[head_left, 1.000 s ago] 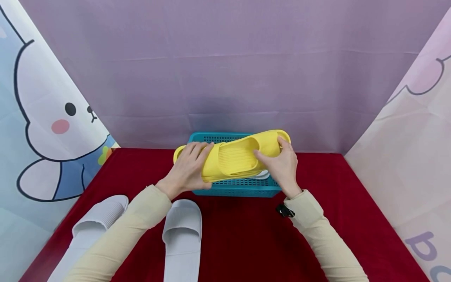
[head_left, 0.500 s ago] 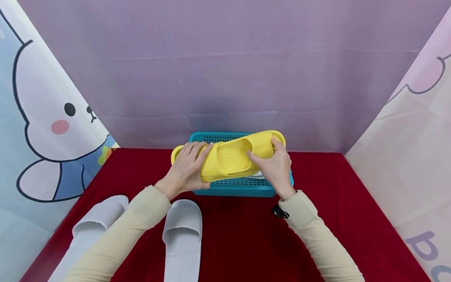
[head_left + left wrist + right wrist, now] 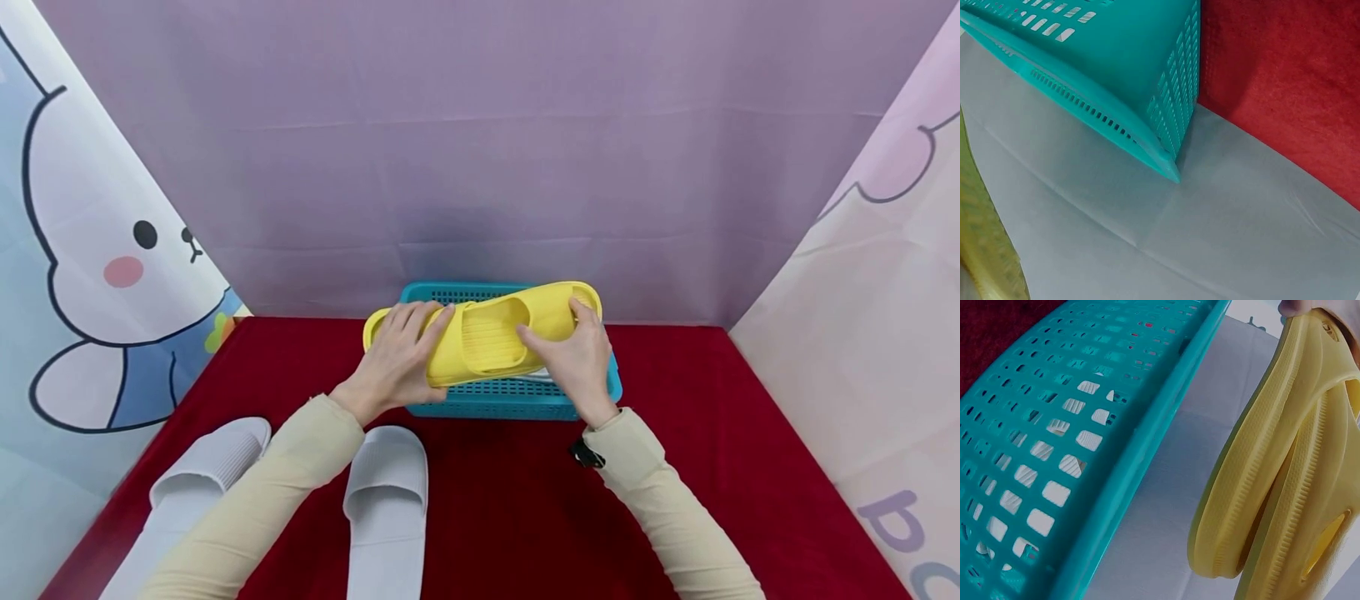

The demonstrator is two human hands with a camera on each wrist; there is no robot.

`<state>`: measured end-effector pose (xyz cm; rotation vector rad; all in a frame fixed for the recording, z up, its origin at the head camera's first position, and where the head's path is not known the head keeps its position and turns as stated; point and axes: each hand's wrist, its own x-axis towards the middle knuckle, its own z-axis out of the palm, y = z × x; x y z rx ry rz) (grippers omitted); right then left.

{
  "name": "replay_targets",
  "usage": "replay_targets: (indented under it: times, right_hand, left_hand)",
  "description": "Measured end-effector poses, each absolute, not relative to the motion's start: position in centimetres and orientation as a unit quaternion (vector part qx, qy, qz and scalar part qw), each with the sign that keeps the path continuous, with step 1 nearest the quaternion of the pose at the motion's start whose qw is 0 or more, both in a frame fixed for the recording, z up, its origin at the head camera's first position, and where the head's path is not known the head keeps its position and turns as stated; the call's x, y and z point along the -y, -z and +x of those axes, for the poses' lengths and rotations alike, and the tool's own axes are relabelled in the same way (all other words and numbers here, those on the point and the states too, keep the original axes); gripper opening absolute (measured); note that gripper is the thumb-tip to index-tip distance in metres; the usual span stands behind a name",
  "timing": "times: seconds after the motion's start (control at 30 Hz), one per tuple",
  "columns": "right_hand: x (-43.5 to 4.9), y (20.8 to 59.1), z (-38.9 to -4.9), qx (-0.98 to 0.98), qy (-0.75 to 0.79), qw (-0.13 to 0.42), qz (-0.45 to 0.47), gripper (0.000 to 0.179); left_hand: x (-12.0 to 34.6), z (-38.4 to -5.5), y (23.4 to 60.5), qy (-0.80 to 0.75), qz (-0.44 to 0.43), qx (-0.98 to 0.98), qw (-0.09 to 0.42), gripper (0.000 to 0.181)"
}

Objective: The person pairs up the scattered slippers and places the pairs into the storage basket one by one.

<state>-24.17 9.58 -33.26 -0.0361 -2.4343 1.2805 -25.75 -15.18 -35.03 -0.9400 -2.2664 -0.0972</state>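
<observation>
A pair of yellow slippers (image 3: 491, 333), fitted one against the other, is held up over the teal basket (image 3: 510, 408). My left hand (image 3: 401, 354) grips their left end, thumb in front and fingers over the top edge. At the other end my right hand (image 3: 577, 354) pinches the upper strap, its thumb at the foot opening and fingers near the tip. The right wrist view shows both yellow soles (image 3: 1241, 481) side by side, apart from the basket rim (image 3: 1141, 469). Something white and ribbed (image 3: 1041, 522) shows through the basket's holes. The slippers hide much of the basket's inside.
Two white slippers, one (image 3: 386, 508) near the middle and one (image 3: 198, 475) farther left, lie on the red cloth (image 3: 525, 508). Behind the basket rises a purple cloth wall (image 3: 480, 150). Printed cloth panels (image 3: 885, 350) stand at both sides.
My right hand has shifted left a little, and the right end of the yellow slippers has come left with it. My left hand has stayed almost in place. More of the basket's right corner shows.
</observation>
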Motion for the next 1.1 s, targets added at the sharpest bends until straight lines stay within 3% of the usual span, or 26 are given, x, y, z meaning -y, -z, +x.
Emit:
replay_targets:
  times: [1.1]
  right_hand:
    - [-7.9, 34.3, -23.9, 0.863, -0.463, 0.203, -0.016, 0.087]
  left_hand:
    - [15.3, -25.4, 35.0, -0.002, -0.35, 0.871, 0.345, 0.109]
